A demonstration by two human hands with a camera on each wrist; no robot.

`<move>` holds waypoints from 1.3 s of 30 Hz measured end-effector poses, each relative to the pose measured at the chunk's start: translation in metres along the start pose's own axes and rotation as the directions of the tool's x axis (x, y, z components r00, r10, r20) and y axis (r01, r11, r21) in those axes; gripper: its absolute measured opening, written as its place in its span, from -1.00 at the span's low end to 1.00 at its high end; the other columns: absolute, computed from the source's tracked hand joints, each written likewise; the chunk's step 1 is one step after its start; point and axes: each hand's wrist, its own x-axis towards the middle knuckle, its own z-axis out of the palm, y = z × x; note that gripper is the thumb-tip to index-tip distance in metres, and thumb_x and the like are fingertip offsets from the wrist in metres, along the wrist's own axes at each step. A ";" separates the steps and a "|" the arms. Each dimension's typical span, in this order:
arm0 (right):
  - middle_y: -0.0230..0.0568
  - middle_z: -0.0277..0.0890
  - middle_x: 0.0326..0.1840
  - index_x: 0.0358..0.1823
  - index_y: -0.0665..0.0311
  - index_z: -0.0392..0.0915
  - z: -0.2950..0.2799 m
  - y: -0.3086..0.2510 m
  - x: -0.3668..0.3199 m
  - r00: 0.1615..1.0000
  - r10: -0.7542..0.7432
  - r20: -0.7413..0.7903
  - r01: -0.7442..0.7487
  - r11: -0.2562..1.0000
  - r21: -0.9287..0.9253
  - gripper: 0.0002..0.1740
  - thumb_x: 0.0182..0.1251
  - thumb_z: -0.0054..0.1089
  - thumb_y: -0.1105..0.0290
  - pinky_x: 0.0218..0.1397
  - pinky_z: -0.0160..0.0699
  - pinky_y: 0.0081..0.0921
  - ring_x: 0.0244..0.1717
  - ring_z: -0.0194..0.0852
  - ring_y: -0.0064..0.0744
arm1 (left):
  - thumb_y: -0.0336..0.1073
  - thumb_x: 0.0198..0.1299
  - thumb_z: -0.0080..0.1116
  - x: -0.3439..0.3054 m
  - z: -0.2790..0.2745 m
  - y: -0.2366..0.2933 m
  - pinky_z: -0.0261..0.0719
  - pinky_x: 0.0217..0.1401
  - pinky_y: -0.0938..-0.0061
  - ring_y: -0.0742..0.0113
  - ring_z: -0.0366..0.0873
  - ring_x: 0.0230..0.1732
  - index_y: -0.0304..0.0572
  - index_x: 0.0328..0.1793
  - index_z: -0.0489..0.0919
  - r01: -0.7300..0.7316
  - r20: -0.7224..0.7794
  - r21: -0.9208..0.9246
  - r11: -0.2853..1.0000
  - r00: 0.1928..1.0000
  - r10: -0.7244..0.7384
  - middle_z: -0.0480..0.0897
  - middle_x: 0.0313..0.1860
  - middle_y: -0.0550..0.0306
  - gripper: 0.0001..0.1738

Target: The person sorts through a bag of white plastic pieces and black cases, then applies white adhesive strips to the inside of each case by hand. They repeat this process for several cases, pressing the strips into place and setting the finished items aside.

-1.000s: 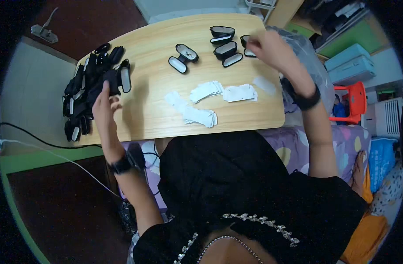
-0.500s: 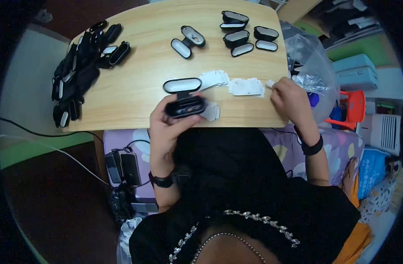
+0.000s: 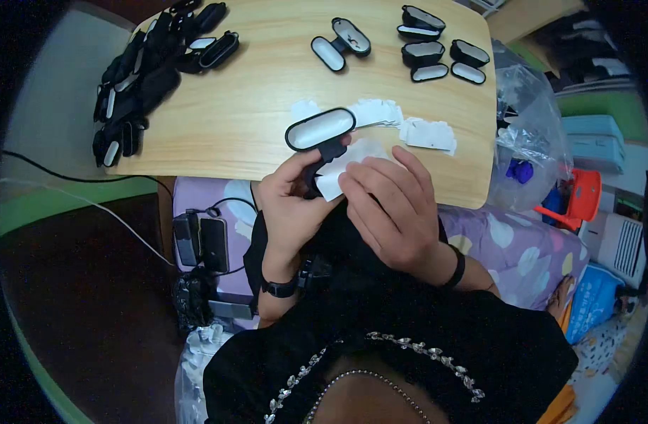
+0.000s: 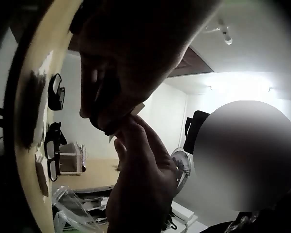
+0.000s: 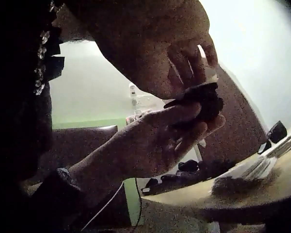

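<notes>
My left hand [image 3: 289, 212] holds a small black hinged case [image 3: 321, 129] over the table's near edge. Its oval lid stands open, with a white lining facing up. With bent fingers, my right hand [image 3: 398, 212] pinches a thin white slip [image 3: 331, 185] right at the lower half of the case. That lower half is mostly hidden behind the slip and fingers. In the right wrist view the dark case [image 5: 206, 99] sits between both hands. The left wrist view shows the hands meeting, the left one [image 4: 131, 63] in deep shadow.
Stacks of white slips [image 3: 430, 134] lie just beyond the hands on the wooden table [image 3: 260, 99]. Several open black cases [image 3: 423, 53] stand at the far right, another [image 3: 342, 44] at the far middle. A heap of black cases [image 3: 137, 88] covers the left end. A clear plastic bag [image 3: 529, 141] hangs at the right.
My left hand has come from the heap at the left to the front of the body with an opened case. My right hand moved from the far right cases, took a slip and brought it to the case.
</notes>
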 end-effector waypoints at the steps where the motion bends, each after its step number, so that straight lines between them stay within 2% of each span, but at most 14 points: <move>1: -0.10 0.51 -0.04 -0.11 0.39 0.57 0.004 -0.004 -0.001 0.999 0.037 0.020 -0.038 0.999 0.037 -0.65 0.01 0.14 0.45 0.29 0.33 -0.07 0.06 0.48 -0.18 | -0.69 -0.12 0.29 -0.003 -0.003 -0.003 0.46 0.24 0.26 0.05 0.55 0.14 -0.38 0.07 0.51 -0.001 -0.021 -0.021 1.000 1.000 0.001 0.60 0.06 -0.22 -0.48; 3: -0.11 0.50 -0.04 -0.12 0.39 0.57 0.011 -0.013 -0.004 0.991 0.113 0.066 -0.120 0.986 0.114 -0.66 0.00 0.13 0.47 0.34 0.28 -0.04 0.06 0.47 -0.17 | -0.69 -0.11 0.29 -0.013 -0.010 -0.010 0.47 0.24 0.25 0.05 0.55 0.13 -0.38 0.07 0.50 -0.001 -0.062 -0.059 0.998 0.998 -0.002 0.60 0.06 -0.23 -0.48; 9: -0.11 0.48 -0.03 -0.13 0.38 0.57 0.026 -0.024 -0.003 0.985 0.158 0.064 -0.169 0.955 0.244 -0.65 -0.05 0.14 0.54 0.39 0.21 -0.04 0.07 0.46 -0.15 | -0.68 -0.04 0.25 -0.021 -0.017 -0.007 0.53 0.17 0.27 0.09 0.59 0.07 -0.40 0.09 0.50 0.013 -0.084 0.113 0.994 0.996 -0.003 0.62 0.01 -0.24 -0.52; 12: -0.19 0.53 -0.05 -0.09 0.28 0.60 0.030 -0.030 0.001 0.974 0.212 0.073 -0.225 0.929 0.295 -0.62 -0.04 0.19 0.57 0.38 0.12 0.08 0.06 0.48 -0.13 | -0.67 -0.01 0.22 -0.023 -0.021 -0.006 0.55 0.14 0.28 0.10 0.60 0.04 -0.41 0.08 0.50 -0.005 -0.120 0.179 0.984 0.992 0.027 0.62 0.00 -0.24 -0.56; 15: -0.24 0.51 0.02 -0.08 0.16 0.62 0.021 -0.033 0.005 0.981 0.140 0.131 -0.149 0.987 0.061 -0.60 -0.04 0.19 0.53 0.38 -0.05 0.27 0.12 0.36 -0.07 | -0.68 0.00 0.20 -0.025 -0.021 -0.007 0.55 0.13 0.27 0.12 0.61 0.03 -0.40 0.04 0.53 -0.032 -0.185 0.105 0.994 0.981 0.051 0.62 0.01 -0.24 -0.60; 18: -0.32 0.44 0.09 -0.08 0.01 0.63 0.025 -0.029 0.001 0.975 0.122 0.185 -0.127 0.992 0.018 -0.59 -0.03 0.18 0.50 0.36 -0.20 0.39 0.15 0.24 -0.07 | -0.70 -0.01 0.20 -0.027 -0.021 -0.009 0.54 0.16 0.27 0.13 0.61 0.03 -0.43 0.03 0.55 -0.049 -0.265 0.083 0.995 0.962 0.069 0.62 0.03 -0.21 -0.60; 21: -0.38 0.40 0.10 -0.07 -0.09 0.64 0.027 -0.033 0.002 0.964 0.154 0.217 -0.149 0.988 -0.039 -0.57 -0.03 0.16 0.49 0.37 -0.22 0.36 0.13 0.21 -0.13 | -0.69 -0.02 0.22 -0.026 -0.023 -0.007 0.52 0.18 0.28 0.13 0.60 0.04 -0.47 0.05 0.56 0.025 -0.232 0.102 0.995 0.973 -0.001 0.62 0.04 -0.19 -0.58; 24: -0.36 0.37 0.08 -0.05 -0.13 0.63 0.030 -0.035 0.003 0.957 0.162 0.241 -0.161 0.987 -0.026 -0.54 -0.04 0.16 0.49 0.36 -0.19 0.37 0.12 0.21 -0.15 | -0.68 -0.04 0.23 -0.029 -0.020 -0.007 0.50 0.21 0.29 0.15 0.59 0.05 -0.51 0.05 0.55 0.056 -0.298 0.101 0.993 0.954 -0.024 0.62 0.04 -0.17 -0.57; 27: -0.29 0.38 0.08 -0.02 -0.07 0.62 0.030 -0.036 0.002 0.953 0.163 0.254 -0.183 0.981 0.058 -0.51 -0.08 0.19 0.50 0.36 -0.06 0.22 0.12 0.23 -0.13 | -0.68 -0.06 0.26 -0.032 -0.022 -0.005 0.50 0.22 0.31 0.17 0.59 0.05 -0.51 0.06 0.55 0.048 -0.297 0.172 0.984 0.955 0.005 0.62 0.04 -0.15 -0.55; 30: -0.22 0.42 0.01 -0.04 0.11 0.61 0.029 -0.016 -0.002 0.977 0.184 0.104 -0.206 0.939 0.277 -0.55 -0.08 0.28 0.53 0.19 0.30 -0.10 0.01 0.36 -0.15 | -0.68 -0.06 0.32 -0.033 -0.042 -0.010 0.53 0.18 0.28 0.14 0.58 0.08 -0.42 0.10 0.50 0.084 -0.299 0.213 0.974 0.954 -0.017 0.61 0.05 -0.19 -0.49; 33: -0.17 0.44 -0.14 -0.10 0.29 0.54 0.035 0.008 -0.016 0.926 0.355 0.128 -0.377 0.880 0.290 -0.66 0.04 0.30 0.46 -0.13 0.47 -0.37 -0.17 0.44 -0.18 | -0.69 -0.06 0.33 -0.030 -0.049 -0.005 0.59 0.12 0.37 0.24 0.61 0.02 -0.45 0.04 0.53 0.184 -0.421 0.192 0.964 0.903 -0.088 0.63 0.01 -0.12 -0.54; 37: -0.13 0.44 -0.24 -0.17 0.32 0.53 0.044 0.031 -0.013 0.933 0.309 0.185 -0.348 0.907 0.237 -0.71 0.05 0.33 0.47 -0.28 0.48 -0.38 -0.27 0.46 -0.16 | -0.70 -0.06 0.33 -0.028 -0.050 -0.005 0.62 0.10 0.32 0.18 0.62 0.01 -0.46 0.04 0.51 0.223 -0.402 0.229 0.948 0.908 -0.116 0.62 0.03 -0.13 -0.53; 39: -0.14 0.44 -0.27 -0.21 0.32 0.54 0.041 0.032 -0.006 0.909 0.332 0.252 -0.388 0.894 0.223 -0.76 0.07 0.31 0.46 -0.28 0.49 -0.35 -0.28 0.48 -0.14 | -0.71 -0.08 0.34 -0.031 -0.047 -0.008 0.61 0.11 0.28 0.10 0.61 0.02 -0.44 0.05 0.48 0.150 -0.317 0.251 0.956 0.946 -0.065 0.60 0.05 -0.17 -0.51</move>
